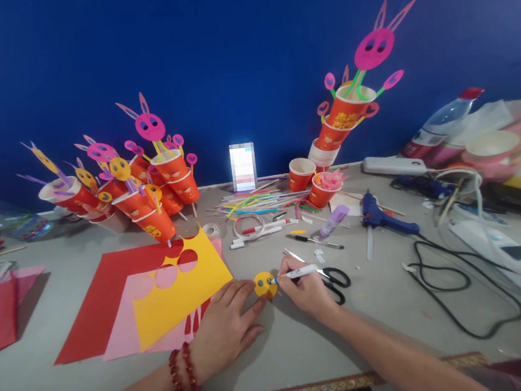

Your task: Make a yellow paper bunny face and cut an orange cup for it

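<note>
A small yellow paper circle (265,286) with two dark eye spots lies flat on the table. My left hand (228,324) rests beside it, fingers stretched out, fingertips on the circle's left edge. Pinched in my right hand (306,290) is a white marker (301,272), its tip at the right-hand eye spot. Scissors with black handles (337,279) lie partly behind my right hand. To the left, a yellow paper sheet (182,298) with round cut-outs overlaps pink paper (123,321) and a red sheet (87,303).
Red paper cups with bunny-faced figures (149,127) stand at the back left; another cup stack (343,114) leans at the back right. Colored sticks (254,202), a glue stick (335,220) and a pen (315,241) lie ahead. A blue glue gun (388,222) trails its black cord rightward.
</note>
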The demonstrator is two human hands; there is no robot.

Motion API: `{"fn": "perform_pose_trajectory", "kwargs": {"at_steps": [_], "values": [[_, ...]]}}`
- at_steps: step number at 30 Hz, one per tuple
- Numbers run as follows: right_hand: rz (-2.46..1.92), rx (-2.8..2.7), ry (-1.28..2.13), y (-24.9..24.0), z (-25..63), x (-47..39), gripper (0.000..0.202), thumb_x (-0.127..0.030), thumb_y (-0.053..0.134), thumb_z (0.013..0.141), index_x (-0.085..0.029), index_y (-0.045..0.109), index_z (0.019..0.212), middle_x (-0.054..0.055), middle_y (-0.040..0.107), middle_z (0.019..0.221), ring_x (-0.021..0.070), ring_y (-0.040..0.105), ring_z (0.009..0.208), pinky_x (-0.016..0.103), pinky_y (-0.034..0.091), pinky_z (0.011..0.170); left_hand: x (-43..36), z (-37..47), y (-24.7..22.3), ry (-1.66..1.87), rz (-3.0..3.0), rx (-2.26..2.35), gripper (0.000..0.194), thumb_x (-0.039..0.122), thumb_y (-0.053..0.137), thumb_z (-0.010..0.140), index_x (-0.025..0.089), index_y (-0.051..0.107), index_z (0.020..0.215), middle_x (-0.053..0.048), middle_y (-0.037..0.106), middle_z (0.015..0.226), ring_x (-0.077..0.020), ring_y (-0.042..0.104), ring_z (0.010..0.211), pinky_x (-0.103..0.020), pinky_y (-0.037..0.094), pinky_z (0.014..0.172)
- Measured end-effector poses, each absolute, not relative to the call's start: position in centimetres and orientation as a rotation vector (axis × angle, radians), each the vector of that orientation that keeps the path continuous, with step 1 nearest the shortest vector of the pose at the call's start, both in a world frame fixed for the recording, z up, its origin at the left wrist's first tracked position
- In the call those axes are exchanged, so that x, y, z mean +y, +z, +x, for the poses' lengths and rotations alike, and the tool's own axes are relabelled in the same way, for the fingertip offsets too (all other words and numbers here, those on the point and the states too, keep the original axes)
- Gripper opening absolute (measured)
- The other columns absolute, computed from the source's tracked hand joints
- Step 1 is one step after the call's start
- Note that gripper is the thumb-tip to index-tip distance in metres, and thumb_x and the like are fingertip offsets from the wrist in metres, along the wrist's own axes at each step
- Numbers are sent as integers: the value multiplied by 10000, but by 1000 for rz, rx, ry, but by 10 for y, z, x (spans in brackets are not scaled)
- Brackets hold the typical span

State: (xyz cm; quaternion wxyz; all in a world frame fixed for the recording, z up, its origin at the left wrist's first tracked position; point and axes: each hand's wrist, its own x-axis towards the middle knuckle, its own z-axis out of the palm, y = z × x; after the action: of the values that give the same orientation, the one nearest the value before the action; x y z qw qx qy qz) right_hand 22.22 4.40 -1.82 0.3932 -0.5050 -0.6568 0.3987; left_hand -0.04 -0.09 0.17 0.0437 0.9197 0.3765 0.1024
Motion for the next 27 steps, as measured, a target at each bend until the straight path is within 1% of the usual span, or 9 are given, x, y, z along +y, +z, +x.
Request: {"fn": "perform_pose_trajectory", "kwargs": {"at_steps": [3,7,14,22,27], "values": [[-1270,-1664,1014,-17,222,44,116,-198,544,775,-217,499,670,-49,470,583,125,398,538,245,303,512,-1,0,2,286,2809,1153,453,342,626,924,225,535,1352,-140,530,1356,-317,482,1250,-526,441,1043],[-1292,-1654,1022,-18,221,44,119,-196,526,772,-219,480,665,-55,445,565,120,375,523,246,291,502,0,0,2,274,2810,1150,456,346,624,927,218,533,1355,-145,526,1357,-320,477,1258,-527,438,1047],[-1288,-1674,997,-19,222,43,131,-193,521,789,-218,477,668,-53,450,574,121,384,531,246,298,506,0,-1,3,278,2813,1145,448,350,621,929,217,537,1349,-144,530,1352,-321,487,1250,-529,441,1045],[-1267,-1703,953,-18,222,45,123,-192,531,810,-208,515,690,-40,516,614,125,438,563,241,324,529,0,0,3,269,2814,1141,451,343,630,923,204,541,1342,-153,530,1350,-330,488,1243,-533,447,1033],[-1264,-1668,972,-20,222,45,124,-190,530,796,-212,502,677,-44,496,594,124,418,549,241,318,518,0,0,2,284,2811,1156,441,337,632,921,218,544,1337,-140,531,1354,-322,486,1247,-528,446,1037]]}}
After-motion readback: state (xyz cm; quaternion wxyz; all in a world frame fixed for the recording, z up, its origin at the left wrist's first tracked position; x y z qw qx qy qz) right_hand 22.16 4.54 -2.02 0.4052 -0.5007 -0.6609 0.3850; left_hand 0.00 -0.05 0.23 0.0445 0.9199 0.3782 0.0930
